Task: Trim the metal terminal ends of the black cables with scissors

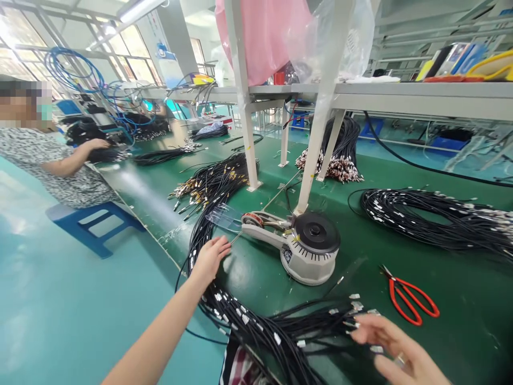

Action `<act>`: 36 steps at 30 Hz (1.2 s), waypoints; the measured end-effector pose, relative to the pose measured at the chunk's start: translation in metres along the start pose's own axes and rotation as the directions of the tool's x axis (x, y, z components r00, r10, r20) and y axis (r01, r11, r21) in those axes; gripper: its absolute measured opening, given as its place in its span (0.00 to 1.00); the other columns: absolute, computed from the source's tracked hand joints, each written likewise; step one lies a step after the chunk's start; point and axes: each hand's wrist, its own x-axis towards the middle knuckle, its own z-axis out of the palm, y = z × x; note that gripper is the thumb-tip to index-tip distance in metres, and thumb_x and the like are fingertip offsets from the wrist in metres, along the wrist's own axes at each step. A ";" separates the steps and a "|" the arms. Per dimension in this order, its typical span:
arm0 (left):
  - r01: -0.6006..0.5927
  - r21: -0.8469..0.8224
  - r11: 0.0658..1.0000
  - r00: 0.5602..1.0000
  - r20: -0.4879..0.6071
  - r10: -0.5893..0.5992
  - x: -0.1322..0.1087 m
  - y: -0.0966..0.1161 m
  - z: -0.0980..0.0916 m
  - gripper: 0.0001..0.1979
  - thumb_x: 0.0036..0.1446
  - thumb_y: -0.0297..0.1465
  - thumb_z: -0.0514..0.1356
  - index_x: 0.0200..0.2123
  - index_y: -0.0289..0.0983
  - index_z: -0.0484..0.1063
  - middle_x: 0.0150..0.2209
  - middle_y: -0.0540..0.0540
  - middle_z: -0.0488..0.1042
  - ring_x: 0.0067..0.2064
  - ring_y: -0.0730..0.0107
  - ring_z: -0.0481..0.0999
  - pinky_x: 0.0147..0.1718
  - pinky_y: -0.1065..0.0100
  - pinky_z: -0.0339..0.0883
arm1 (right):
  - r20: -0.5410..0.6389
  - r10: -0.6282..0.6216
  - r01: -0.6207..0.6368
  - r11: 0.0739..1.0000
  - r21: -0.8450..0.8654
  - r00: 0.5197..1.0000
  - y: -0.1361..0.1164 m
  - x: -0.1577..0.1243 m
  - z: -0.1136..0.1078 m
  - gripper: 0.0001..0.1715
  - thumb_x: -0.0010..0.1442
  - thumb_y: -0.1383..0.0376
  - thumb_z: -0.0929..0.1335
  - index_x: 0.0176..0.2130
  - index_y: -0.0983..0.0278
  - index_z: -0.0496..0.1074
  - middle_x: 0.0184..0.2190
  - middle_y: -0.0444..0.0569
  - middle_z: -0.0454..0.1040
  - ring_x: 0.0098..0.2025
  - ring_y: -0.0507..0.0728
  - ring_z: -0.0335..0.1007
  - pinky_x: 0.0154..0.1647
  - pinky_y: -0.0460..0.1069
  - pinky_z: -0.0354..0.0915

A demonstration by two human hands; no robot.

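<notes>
A long bundle of black cables [244,315] with white tags curves along the table's near edge. My left hand [209,260] lies over its left stretch, fingers stretched out towards a round tape dispenser [310,256]. Clear strips [224,218] stick out by the dispenser's arm, just beyond those fingertips. At the lower right, my right hand [395,347] is beside the bundle's tagged cable ends [355,313]. Its thumb and fingers are apart, with a tag showing between them; I see no firm grip. Red-handled cutters [412,299] lie to the right, beyond that hand.
A looped cable bundle [401,214] lies at the right. More cables with yellowish ends [216,182] and a hanging bundle [344,149] are farther back. White shelf posts [316,133] stand on the green table. A co-worker [60,155] handles cables at the left, near a blue stool [96,219].
</notes>
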 end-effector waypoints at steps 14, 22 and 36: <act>-0.155 -0.015 0.988 0.984 -0.090 0.153 0.076 0.044 0.019 0.14 0.65 0.35 0.59 0.50 0.35 0.71 0.44 0.44 0.74 0.40 0.68 0.76 0.40 0.61 0.74 | -0.199 -0.149 0.073 0.934 -0.349 0.969 -0.055 0.033 -0.011 0.19 0.60 0.47 0.67 0.40 0.58 0.78 0.38 0.51 0.80 0.37 0.60 0.78 0.39 0.52 0.76; -0.720 0.266 0.641 0.693 0.229 0.684 0.037 0.066 0.049 0.07 0.58 0.27 0.63 0.41 0.37 0.76 0.36 0.48 0.72 0.35 0.71 0.70 0.36 0.73 0.64 | -0.128 -0.622 0.253 0.486 -0.837 0.772 -0.120 0.119 0.038 0.14 0.64 0.54 0.67 0.40 0.61 0.77 0.39 0.52 0.77 0.42 0.62 0.72 0.41 0.55 0.63; -0.827 0.502 -0.253 0.182 0.665 0.724 0.005 0.047 0.071 0.12 0.67 0.29 0.52 0.44 0.38 0.76 0.41 0.41 0.77 0.42 0.59 0.74 0.40 0.62 0.61 | -0.219 -0.701 0.320 0.550 -0.771 0.679 -0.136 0.142 0.075 0.10 0.64 0.65 0.67 0.30 0.62 0.74 0.31 0.44 0.75 0.33 0.54 0.69 0.37 0.52 0.56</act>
